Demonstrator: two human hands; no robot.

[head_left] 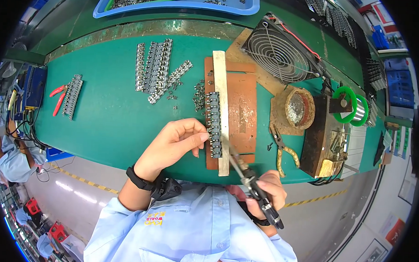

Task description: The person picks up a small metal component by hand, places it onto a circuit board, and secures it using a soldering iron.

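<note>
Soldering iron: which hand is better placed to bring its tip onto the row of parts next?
Right. The right hand already grips the soldering iron, its tip near the lower end of the row of parts. The left hand pinches that row, likely steadying it.

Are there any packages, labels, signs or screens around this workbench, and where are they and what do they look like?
Patch: on the light blue shirt, a small yellow and pink logo.
Framed sheet: lower right, by the floor, pale with a dark border.
Red card: beside it, a tilted rectangle.
Red-and-white sign: top right, partly cut off.
No screens or packages show clearly.
</note>
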